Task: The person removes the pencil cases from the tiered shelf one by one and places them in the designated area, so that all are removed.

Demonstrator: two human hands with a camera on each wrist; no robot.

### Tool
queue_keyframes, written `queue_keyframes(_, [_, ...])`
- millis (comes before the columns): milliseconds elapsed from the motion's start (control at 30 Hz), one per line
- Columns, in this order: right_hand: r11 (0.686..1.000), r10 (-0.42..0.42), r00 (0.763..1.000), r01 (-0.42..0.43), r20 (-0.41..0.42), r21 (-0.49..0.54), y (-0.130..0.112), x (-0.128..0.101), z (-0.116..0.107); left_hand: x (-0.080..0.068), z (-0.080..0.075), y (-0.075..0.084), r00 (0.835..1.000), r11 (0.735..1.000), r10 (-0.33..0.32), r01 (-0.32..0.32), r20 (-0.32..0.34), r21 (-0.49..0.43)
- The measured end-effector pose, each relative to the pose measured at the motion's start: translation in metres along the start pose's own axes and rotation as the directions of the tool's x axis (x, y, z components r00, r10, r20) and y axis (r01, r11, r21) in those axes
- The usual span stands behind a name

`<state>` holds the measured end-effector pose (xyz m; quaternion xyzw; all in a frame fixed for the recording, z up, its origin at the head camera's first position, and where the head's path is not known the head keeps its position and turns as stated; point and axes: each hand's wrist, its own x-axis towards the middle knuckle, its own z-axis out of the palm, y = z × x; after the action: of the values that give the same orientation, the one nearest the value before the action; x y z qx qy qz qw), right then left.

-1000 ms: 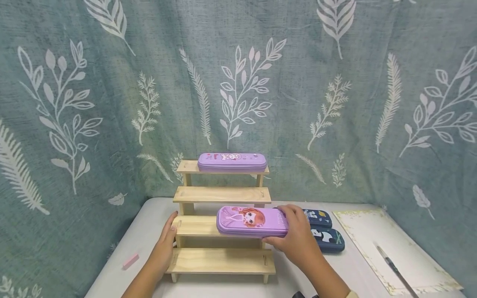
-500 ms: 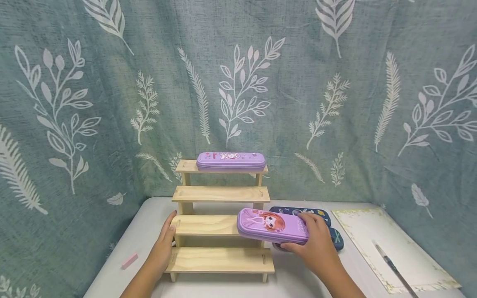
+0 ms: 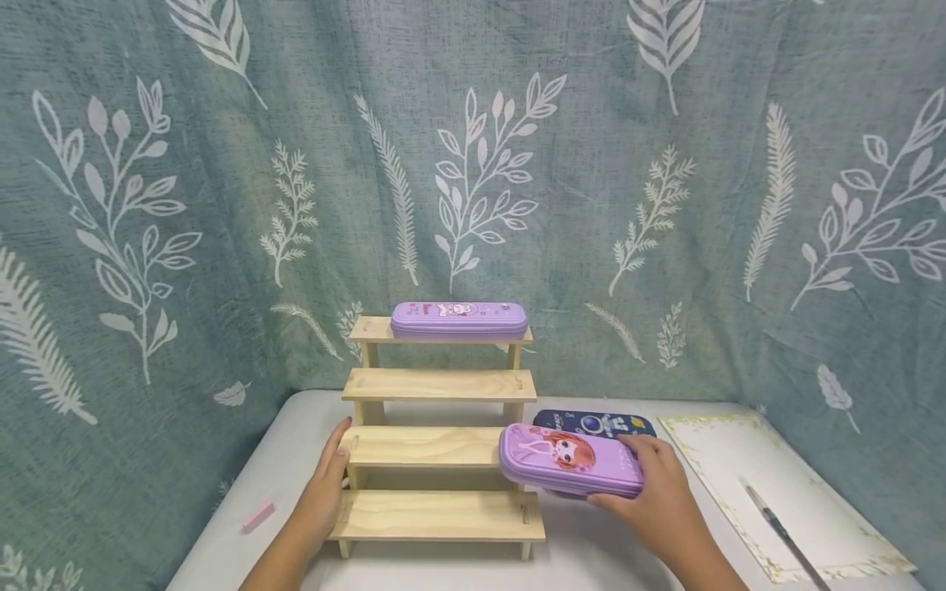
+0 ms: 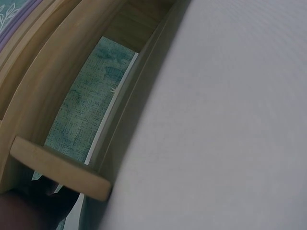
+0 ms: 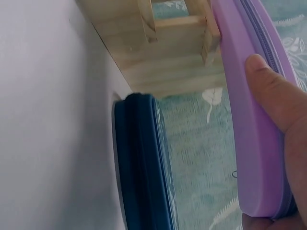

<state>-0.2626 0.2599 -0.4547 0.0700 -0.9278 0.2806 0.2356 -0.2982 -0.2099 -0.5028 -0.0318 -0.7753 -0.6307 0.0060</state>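
Note:
My right hand [image 3: 665, 492] grips one end of a purple pencil case [image 3: 539, 451] printed with a red-haired girl. In the right wrist view my thumb lies along its zipped side, with the case raised above the table. Behind and under it in the head view is a dark blue pencil case [image 3: 565, 420] with an astronaut print. Another dark case is hidden behind the held one. My left hand [image 3: 323, 488] rests against the left side of a stepped wooden stand [image 3: 436, 513], fingers extended along it. A second purple pencil case [image 3: 458, 327] lies on the top step.
A pink eraser-like block [image 3: 259, 517] lies left of the stand on the white table [image 3: 254, 460]. At the right are a cream bordered sheet [image 3: 727, 447] and a brush [image 3: 776, 525] lying across it. A patterned curtain [image 3: 576, 271] hangs behind.
My right hand has carried the girl-printed pencil case rightward, from in front of the third step to over the dark cases, and tilted it. My left hand stays at the stand.

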Motion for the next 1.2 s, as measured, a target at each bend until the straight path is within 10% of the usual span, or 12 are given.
queue_keyframes(1200, [0.999,0.022,0.998,-0.020,0.053,-0.035,0.080,-0.025,-0.009,0.001,0.002,0.001,1.000,0.999,0.006,-0.006,0.001,0.036])
